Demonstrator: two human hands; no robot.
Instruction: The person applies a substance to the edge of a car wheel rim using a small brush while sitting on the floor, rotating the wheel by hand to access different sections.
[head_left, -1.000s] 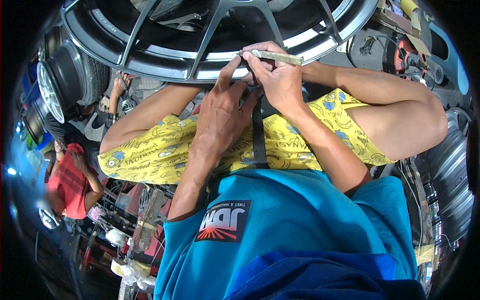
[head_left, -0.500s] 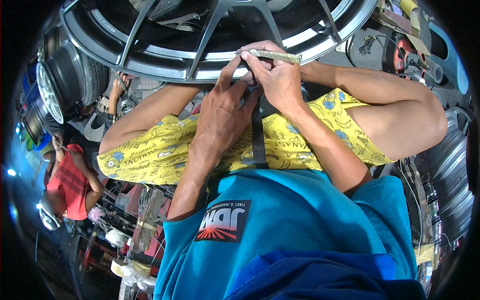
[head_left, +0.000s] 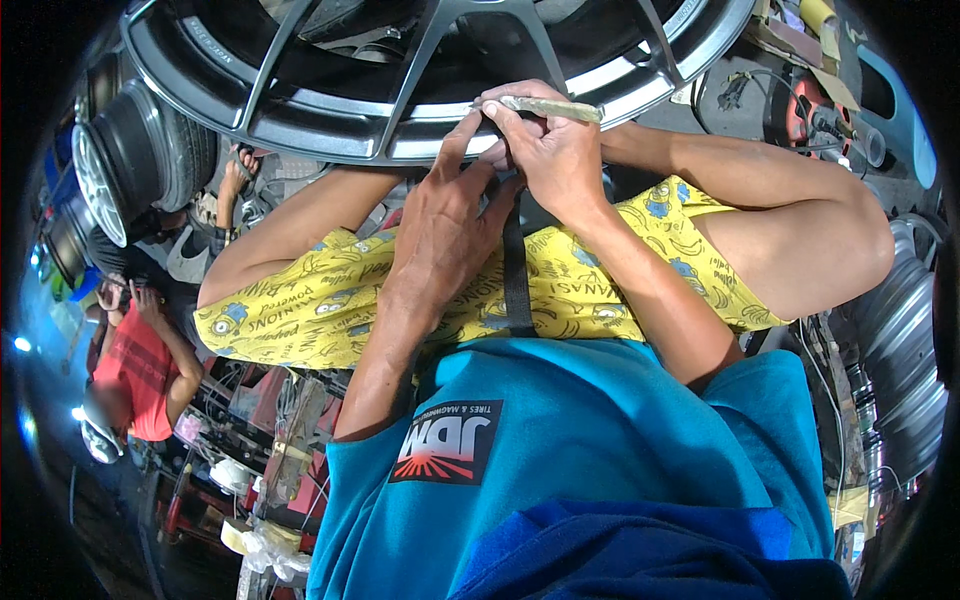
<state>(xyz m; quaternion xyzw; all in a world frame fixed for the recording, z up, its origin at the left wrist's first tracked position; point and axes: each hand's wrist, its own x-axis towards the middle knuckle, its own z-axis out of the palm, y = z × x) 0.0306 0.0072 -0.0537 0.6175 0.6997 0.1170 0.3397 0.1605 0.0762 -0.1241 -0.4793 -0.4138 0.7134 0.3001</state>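
1. Pinching a slim pale-handled tool, the right hand is clamped on it at the near lip of the grey multi-spoke alloy wheel.
2. The left hand has its index fingertip beside the tool's tip; whether it grips anything, I cannot tell.
3. Left of that alloy wheel: a silver-faced wheel.

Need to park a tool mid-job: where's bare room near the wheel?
A small grey floor patch shows between the wheel, right shin and red machine, partly taken by black cable. The left is crowded with other wheels and a co-worker.
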